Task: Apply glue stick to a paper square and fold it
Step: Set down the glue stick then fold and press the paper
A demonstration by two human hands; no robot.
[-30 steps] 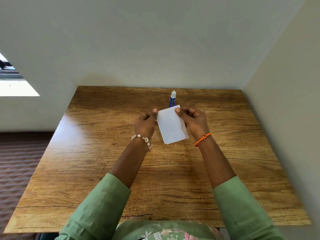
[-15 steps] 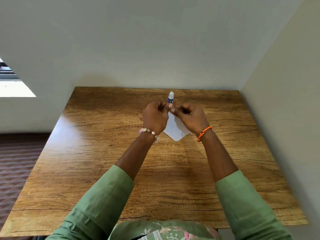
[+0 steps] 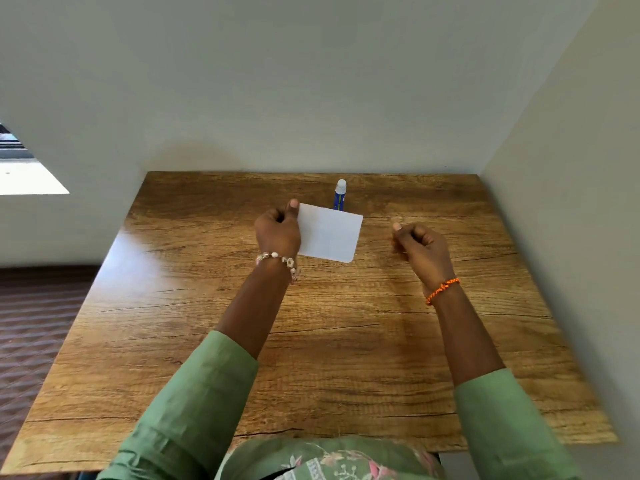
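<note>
Nearest are the green sleeves (image 3: pixel 194 393) and bare forearms reaching out over the wooden table (image 3: pixel 311 375). Further out, the right hand (image 3: pixel 420 252) hangs free above the tabletop with its fingers curled into a loose fist, thumb on top, and nothing in it that I can see. It sits well apart from the paper.

The left hand (image 3: pixel 278 232) is curled too, but it has work to do: it pinches the left edge of the white paper (image 3: pixel 329 237) between thumb and fingers, lifting the sheet above the table at a slight tilt. The sheet looks like a flat rectangle (possibly folded over, though no crease line shows).

Beyond the paper, the glue stick (image 3: pixel 340 195) stands upright near the back edge, capped in white, its base hidden behind the sheet.

My reading is that the paper is in hand and the gluing or pressing comes next; that calls for the free right hand to reach past the sheet for the stick without knocking it.
</note>
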